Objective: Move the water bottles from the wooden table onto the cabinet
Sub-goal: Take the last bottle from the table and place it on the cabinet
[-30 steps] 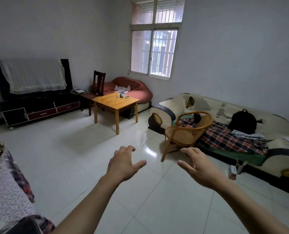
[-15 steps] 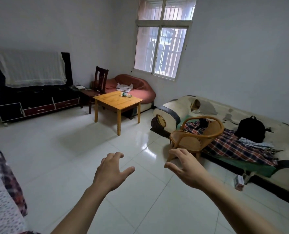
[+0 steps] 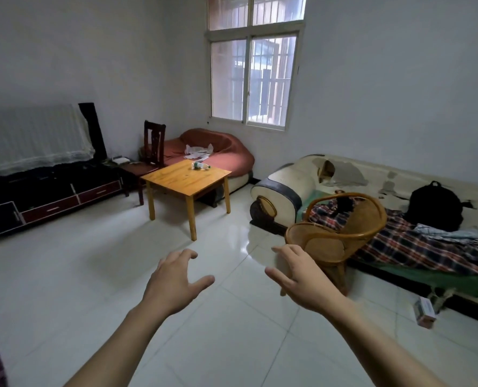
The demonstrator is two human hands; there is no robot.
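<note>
A clear water bottle with a green label [image 3: 200, 165] lies on its side at the far end of the light wooden table [image 3: 176, 180] across the room; I cannot tell whether more than one bottle is there. A long dark cabinet [image 3: 50, 188] with red drawers stands along the left wall, a white cloth draped above it. My left hand [image 3: 176, 280] and my right hand [image 3: 302, 277] are stretched out in front of me over the floor, fingers spread and loosely bent, holding nothing. Both are far from the table.
A dark wooden chair [image 3: 151, 152] stands between cabinet and table. A red sofa [image 3: 218, 152] sits behind the table. A wicker chair [image 3: 335, 236] stands just right of my right hand, before a cream sofa [image 3: 288, 180] with a plaid blanket and black backpack [image 3: 436, 205]. White tiled floor lies between.
The table, cabinet and sofas look closer and the view has turned slightly left and up. Both hands stay outstretched and hold nothing.
</note>
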